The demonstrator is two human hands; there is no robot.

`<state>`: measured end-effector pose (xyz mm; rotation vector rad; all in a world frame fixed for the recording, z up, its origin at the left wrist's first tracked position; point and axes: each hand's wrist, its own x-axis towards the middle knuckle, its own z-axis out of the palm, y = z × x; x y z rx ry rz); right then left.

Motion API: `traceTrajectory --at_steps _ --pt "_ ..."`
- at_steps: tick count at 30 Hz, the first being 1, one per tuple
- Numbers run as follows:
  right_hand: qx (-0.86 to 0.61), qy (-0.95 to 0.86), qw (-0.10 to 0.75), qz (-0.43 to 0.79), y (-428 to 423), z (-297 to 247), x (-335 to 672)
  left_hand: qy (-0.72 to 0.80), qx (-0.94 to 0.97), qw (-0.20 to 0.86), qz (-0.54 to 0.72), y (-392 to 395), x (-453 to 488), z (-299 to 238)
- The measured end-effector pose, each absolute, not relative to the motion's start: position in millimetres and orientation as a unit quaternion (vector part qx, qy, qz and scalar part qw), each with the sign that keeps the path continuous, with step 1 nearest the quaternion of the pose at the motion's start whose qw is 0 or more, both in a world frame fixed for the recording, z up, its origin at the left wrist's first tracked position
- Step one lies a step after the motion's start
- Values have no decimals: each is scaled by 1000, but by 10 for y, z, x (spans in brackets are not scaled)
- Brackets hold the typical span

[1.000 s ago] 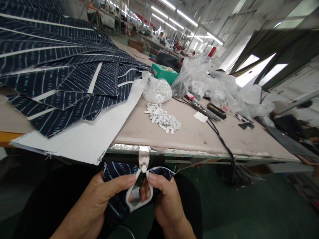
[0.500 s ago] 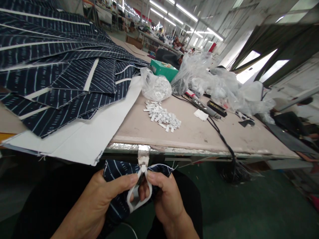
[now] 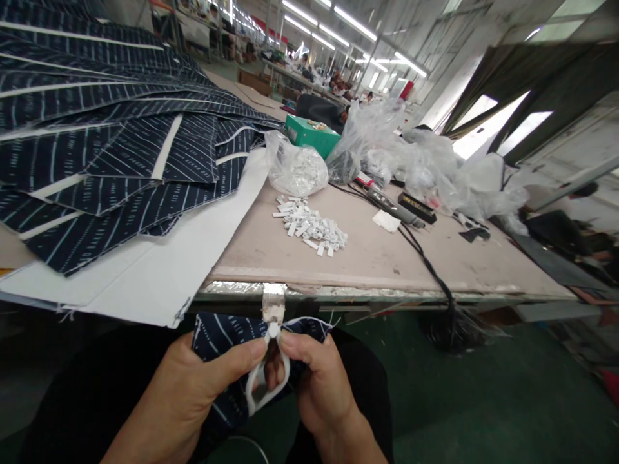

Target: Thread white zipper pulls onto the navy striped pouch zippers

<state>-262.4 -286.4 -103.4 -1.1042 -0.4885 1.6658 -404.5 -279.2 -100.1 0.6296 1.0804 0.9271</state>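
Observation:
My left hand (image 3: 193, 386) and my right hand (image 3: 324, 386) are closed together below the table edge, over my lap. Between them is a small navy striped fabric piece (image 3: 222, 332), which my left hand grips with the thumb on top. A white loop-shaped piece (image 3: 256, 396) hangs between both thumbs, and my right hand pinches its top. The loop's tip sits just under a metal strip (image 3: 273, 301) fixed to the table edge. What lies behind the fingers is hidden.
A stack of navy striped fabric pieces (image 3: 106, 148) lies on a white sheet (image 3: 159, 270) at left. On the table (image 3: 387, 277) are a pile of small white labels (image 3: 312, 227), a plastic bag (image 3: 294, 169), a green box (image 3: 309, 134) and a black cable (image 3: 425, 261). People work far behind.
My hands have stayed pinched together on the fabric and the loop. The view has shifted a little, so the table sits slightly higher in the picture.

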Motion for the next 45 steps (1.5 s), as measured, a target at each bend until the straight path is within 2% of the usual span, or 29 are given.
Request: traceTrajectory --at_steps 8,16,28,35,45 --pt "-431 -192 573 671 -2855 -1016 -2673 534 332 663 405 -2732 -4065 -1105" --pt "-422 -202 581 666 -2898 -1121 -2634 542 262 694 394 -2747 -4021 -911" --pt "-431 -214 559 675 -2940 -1052 -2601 442 195 782 393 -2787 -4058 -946" --pt "-423 -210 573 670 -2982 -1161 -2596 434 190 785 398 -2829 -4073 -1007" --pt "-455 -201 556 666 -2949 -1039 -2611 447 224 765 406 -2812 -4040 -978"
